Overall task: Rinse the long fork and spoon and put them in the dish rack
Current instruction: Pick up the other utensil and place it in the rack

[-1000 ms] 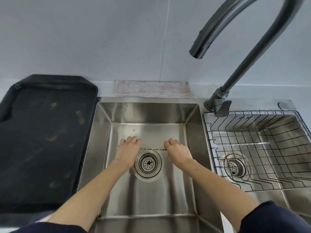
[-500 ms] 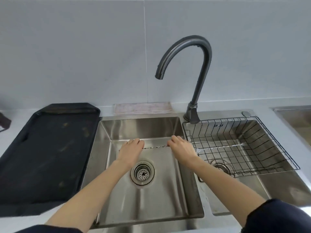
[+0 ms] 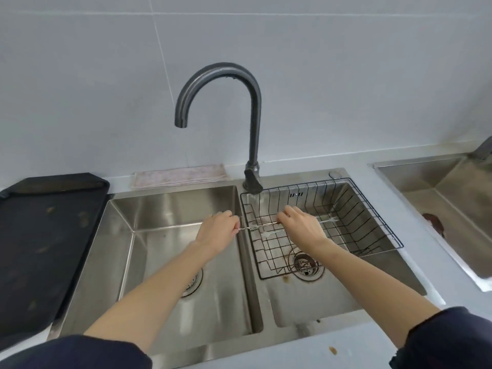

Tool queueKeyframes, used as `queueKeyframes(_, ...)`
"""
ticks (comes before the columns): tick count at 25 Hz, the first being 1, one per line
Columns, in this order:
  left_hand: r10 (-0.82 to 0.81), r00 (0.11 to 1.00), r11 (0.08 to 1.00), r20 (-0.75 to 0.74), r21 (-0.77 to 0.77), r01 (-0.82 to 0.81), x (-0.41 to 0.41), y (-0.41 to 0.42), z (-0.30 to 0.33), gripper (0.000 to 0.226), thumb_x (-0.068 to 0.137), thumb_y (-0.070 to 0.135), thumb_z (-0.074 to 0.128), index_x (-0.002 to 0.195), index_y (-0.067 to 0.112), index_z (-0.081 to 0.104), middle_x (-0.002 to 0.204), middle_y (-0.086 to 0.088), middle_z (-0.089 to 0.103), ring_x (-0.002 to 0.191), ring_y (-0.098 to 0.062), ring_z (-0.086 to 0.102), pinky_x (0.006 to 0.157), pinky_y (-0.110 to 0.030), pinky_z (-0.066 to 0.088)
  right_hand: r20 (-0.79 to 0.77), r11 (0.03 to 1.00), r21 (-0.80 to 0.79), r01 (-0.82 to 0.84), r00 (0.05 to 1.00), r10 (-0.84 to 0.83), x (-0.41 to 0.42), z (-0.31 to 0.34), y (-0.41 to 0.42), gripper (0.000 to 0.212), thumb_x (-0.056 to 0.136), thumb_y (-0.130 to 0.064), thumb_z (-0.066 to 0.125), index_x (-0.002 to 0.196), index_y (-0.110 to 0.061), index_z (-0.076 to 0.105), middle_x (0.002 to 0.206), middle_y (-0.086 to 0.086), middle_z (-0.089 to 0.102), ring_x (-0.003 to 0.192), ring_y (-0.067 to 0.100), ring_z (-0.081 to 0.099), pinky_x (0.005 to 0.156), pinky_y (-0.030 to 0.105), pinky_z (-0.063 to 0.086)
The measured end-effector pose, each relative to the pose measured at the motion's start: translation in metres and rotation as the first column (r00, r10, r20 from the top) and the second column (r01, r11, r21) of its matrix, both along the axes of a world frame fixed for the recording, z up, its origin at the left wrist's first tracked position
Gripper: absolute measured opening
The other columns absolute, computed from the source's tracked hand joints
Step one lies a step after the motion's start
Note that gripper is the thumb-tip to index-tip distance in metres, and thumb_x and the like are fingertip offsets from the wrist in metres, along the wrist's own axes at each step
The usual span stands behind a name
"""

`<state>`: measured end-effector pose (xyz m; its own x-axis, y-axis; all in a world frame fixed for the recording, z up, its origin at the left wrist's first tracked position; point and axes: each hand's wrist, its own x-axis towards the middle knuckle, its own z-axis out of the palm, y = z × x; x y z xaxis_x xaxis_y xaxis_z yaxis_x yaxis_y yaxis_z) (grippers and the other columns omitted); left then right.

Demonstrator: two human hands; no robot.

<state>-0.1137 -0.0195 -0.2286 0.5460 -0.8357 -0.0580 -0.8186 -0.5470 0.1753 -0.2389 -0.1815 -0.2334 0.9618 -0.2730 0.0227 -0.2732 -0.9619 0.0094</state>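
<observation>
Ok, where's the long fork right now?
Head view, right of centre: the long fork is held level by both hands, tines over the dish rack in the right basin.

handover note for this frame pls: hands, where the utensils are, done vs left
Left hand: closed on the handle end of the long utensil(s), at the divider between the basins.
Right hand: closed on the same shaft over the dish rack; fork tines stick out to its right.
Spoon: can't tell it apart.
Faucet: no water running.
Done: carried over the rack.
Left: lower, release both hands.
</observation>
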Motion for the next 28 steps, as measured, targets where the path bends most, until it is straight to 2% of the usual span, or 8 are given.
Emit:
queueKeyframes(4, -0.033, 0.998, 0.999, -0.061, -0.024, 0.031, -0.02, -0.045, 0.002, 0.021, 0.093, 0.019, 0.048, 0.106, 0.011, 0.061, 0.114, -0.006, 0.061, 0.104, -0.024, 0.059, 0.088, -0.035, 0.048, 0.018, 0.999, -0.004, 0.046, 0.999, -0.045, -0.022, 0.004, -0.045, 0.032, 0.087, 0.006, 0.049, 0.117, -0.004, 0.053, 0.116, 0.011, 0.06, 0.103, 0.027, 0.056, 0.071, 0.033, 0.051)
queueKeyframes(8, -0.06, 0.991, 0.998, -0.118, 0.009, 0.062, -0.039, -0.078, -0.006, 0.021, 0.094, 0.017, 0.045, 0.108, 0.01, 0.059, 0.115, -0.007, 0.058, 0.102, -0.024, 0.059, 0.08, -0.033, 0.047, -0.014, 0.997, 0.014, 0.077, 0.997, -0.077, -0.038, -0.002, -0.081, 0.024, 0.091, -0.001, 0.048, 0.112, -0.009, 0.057, 0.112, 0.007, 0.06, 0.104, 0.025, 0.056, 0.066, 0.031, 0.045)
queueKeyframes(11, -0.085, 0.986, 0.995, -0.14, 0.048, 0.093, -0.05, -0.1, -0.015, 0.023, 0.095, 0.016, 0.043, 0.112, 0.011, 0.058, 0.116, -0.007, 0.057, 0.103, -0.024, 0.059, 0.082, -0.035, 0.048, -0.06, 0.994, 0.042, 0.105, 0.993, -0.103, -0.047, -0.015, -0.103, 0.023, 0.092, -0.002, 0.047, 0.111, -0.01, 0.058, 0.113, 0.006, 0.059, 0.106, 0.024, 0.055, 0.064, 0.029, 0.038)
queueKeyframes(16, -0.099, 0.975, 0.986, -0.2, 0.109, 0.123, -0.053, -0.126, -0.042, 0.021, 0.094, 0.013, 0.045, 0.11, 0.01, 0.058, 0.116, -0.007, 0.059, 0.104, -0.023, 0.059, 0.085, -0.038, 0.053, -0.138, 0.975, 0.114, 0.191, 0.975, -0.175, -0.052, -0.041, -0.128, 0.022, 0.092, -0.001, 0.046, 0.108, -0.009, 0.059, 0.111, 0.006, 0.06, 0.106, 0.026, 0.057, 0.068, 0.036, 0.049)
queueKeyframes(22, -0.07, 0.963, 0.968, -0.261, 0.215, 0.129, -0.048, -0.137, -0.077, 0.021, 0.093, 0.012, 0.046, 0.109, 0.011, 0.059, 0.116, -0.005, 0.06, 0.105, -0.022, 0.06, 0.087, -0.036, 0.053, -0.315, 0.973, 0.145, 0.178, 0.941, -0.125, -0.045, -0.073, -0.137, 0.023, 0.093, -0.004, 0.044, 0.112, -0.008, 0.057, 0.115, 0.009, 0.058, 0.104, 0.032, 0.059, 0.068, 0.036, 0.043)
queueKeyframes(28, -0.056, 0.957, 0.949, -0.284, 0.283, 0.14, -0.051, -0.135, -0.093, 0.023, 0.094, 0.013, 0.045, 0.113, 0.011, 0.057, 0.121, -0.005, 0.058, 0.108, -0.021, 0.058, 0.087, -0.036, 0.052, -0.385, 0.968, 0.172, 0.182, 0.917, -0.104, -0.04, -0.083, -0.137, 0.026, 0.094, -0.006, 0.042, 0.111, -0.012, 0.061, 0.118, 0.008, 0.06, 0.11, 0.031, 0.056, 0.083, 0.039, 0.049)
